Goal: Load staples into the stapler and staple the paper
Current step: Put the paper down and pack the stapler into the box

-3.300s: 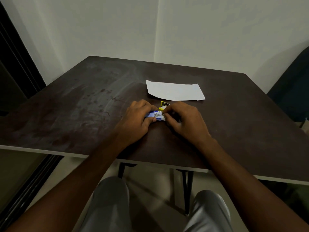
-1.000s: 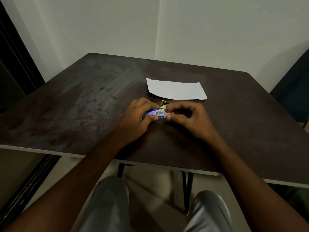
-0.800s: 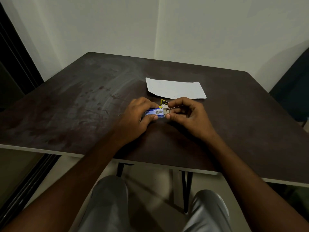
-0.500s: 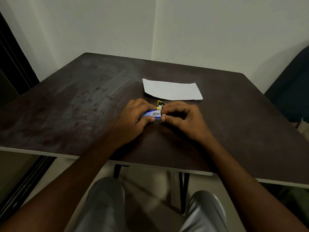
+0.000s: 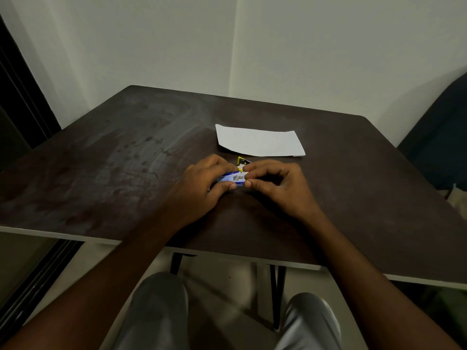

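A small blue and white staple box [image 5: 233,178] lies on the dark table between my hands. My left hand [image 5: 202,188] grips its left end with fingers over the top and thumb at the front. My right hand [image 5: 275,185] pinches the box's right end with thumb and forefinger. Just behind the box a small yellow and black stapler [image 5: 243,161] lies on the table, mostly hidden by my fingers. Farther back lies a folded white sheet of paper [image 5: 260,144].
The dark brown table [image 5: 101,173] has a pale front edge near my knees. A dark chair back [image 5: 439,142] stands at the right. White walls meet behind the table, and a dark door frame runs down the left.
My right fingers drew a little away from the box's right end, then closed back onto it. My left hand kept its grip. The camera shifted slightly.
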